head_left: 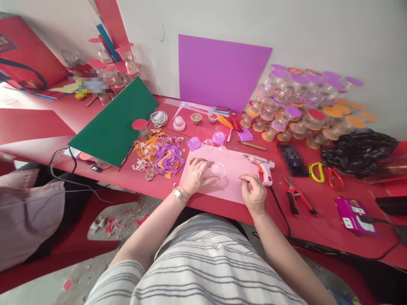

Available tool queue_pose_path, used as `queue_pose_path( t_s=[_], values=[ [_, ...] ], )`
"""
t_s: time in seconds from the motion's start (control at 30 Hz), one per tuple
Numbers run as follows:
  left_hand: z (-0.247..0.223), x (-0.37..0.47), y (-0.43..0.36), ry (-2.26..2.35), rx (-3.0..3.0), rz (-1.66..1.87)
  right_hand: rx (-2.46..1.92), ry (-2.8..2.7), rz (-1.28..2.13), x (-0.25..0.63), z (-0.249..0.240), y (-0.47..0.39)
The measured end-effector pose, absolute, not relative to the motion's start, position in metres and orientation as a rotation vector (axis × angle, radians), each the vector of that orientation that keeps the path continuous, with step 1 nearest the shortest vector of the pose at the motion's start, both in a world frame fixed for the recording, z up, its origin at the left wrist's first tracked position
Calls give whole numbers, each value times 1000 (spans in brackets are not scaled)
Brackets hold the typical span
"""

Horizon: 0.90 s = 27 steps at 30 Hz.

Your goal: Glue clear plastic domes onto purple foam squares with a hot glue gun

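Note:
A clear plastic dome (pixel 218 170) with a round rim lies on a sheet of pink paper (pixel 232 190). My left hand (pixel 197 174) reaches around it from the left, its thumb and fingers at the rim. To the right, above the same sheet, my right hand (pixel 253 192) is closed with thumb and index finger pinched together; whatever is between them is too small to make out. A white and pink hot glue gun (pixel 262 167) lies just beyond the right hand. More clear domes sit on purple squares (pixel 193 143) behind the sheet.
Orange and purple foam scraps (pixel 162 154) are heaped left, beside a tilted green board (pixel 117 123). Stacked hourglass shapes (pixel 299 99) stand at back right. Red pliers (pixel 299 197), scissors (pixel 326 173) and a purple power strip (pixel 356 216) lie right. Another person sits at left.

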State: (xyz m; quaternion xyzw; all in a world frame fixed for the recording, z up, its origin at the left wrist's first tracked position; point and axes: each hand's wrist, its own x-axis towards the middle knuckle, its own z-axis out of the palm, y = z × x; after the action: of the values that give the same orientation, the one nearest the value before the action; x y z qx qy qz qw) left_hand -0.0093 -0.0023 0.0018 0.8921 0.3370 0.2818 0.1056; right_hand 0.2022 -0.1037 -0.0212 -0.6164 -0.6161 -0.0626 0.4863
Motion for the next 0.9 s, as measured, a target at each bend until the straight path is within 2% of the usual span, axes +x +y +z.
queue_pose_path(
  t_s=[0.37, 0.9],
  values=[
    [4, -7, 2, 989, 2707, 775, -1456, -1431, -154, 201, -15, -103],
    [9, -6, 5, 934, 2806, 675, -1433, -1427, 384, 199, 24, -109]
  ],
)
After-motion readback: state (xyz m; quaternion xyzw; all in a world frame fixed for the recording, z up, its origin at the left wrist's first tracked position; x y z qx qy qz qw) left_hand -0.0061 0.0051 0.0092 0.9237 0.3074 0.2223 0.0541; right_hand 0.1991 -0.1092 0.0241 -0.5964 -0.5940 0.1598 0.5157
